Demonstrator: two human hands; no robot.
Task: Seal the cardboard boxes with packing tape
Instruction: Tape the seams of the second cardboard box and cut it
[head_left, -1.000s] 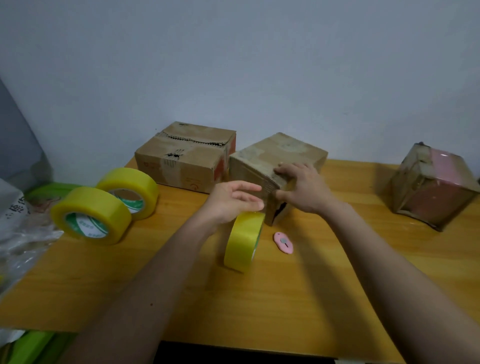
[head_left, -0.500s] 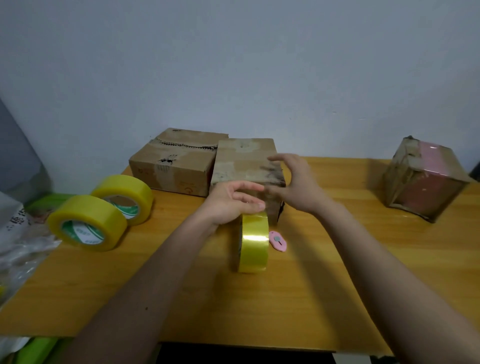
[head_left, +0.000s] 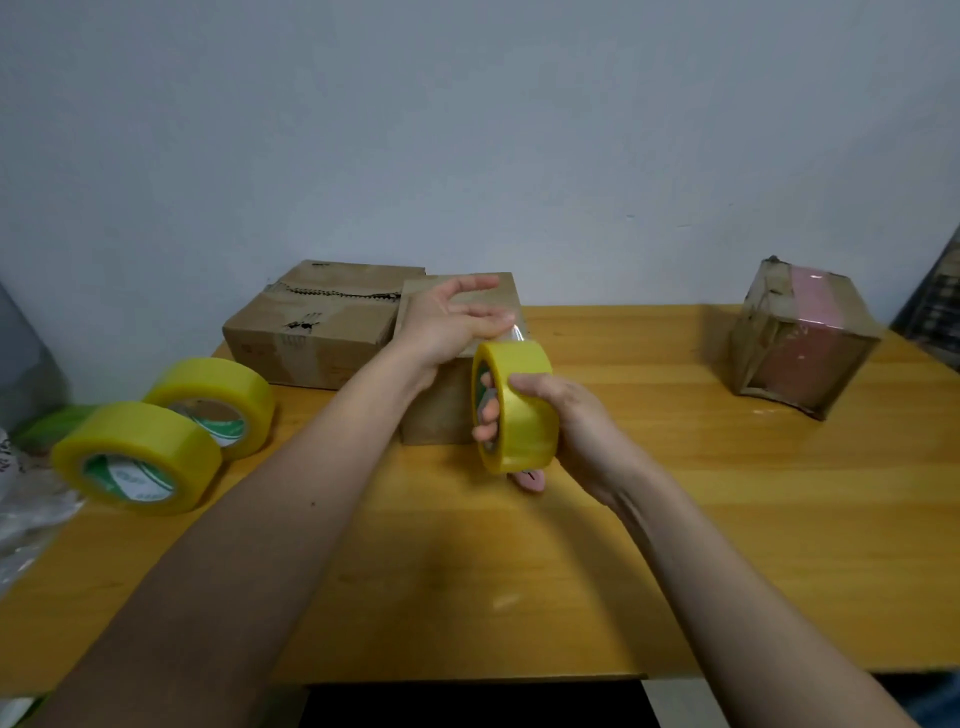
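Two hands at work: right hand (head_left: 566, 415) fingers (head_left: 485, 413) hooked through tape roll (head_left: 514, 405); left hand (head_left: 449, 325) flat, fingers straight, pressing the tape end onto the box (head_left: 441, 410) just beyond. Probably light, stiff cardboard; sticky film, best gripped by the core.

On the table (head_left: 675, 545), a small box (head_left: 441, 410) stands at centre, touching a larger box (head_left: 311, 332) behind it to the left. A third box (head_left: 800, 338) sits well apart at far right. Two tape rolls (head_left: 137, 457) (head_left: 218, 400) lie at left, touching. A held roll (head_left: 517, 405) is just before the small box's right edge, a cutter (head_left: 532, 480) beneath it.
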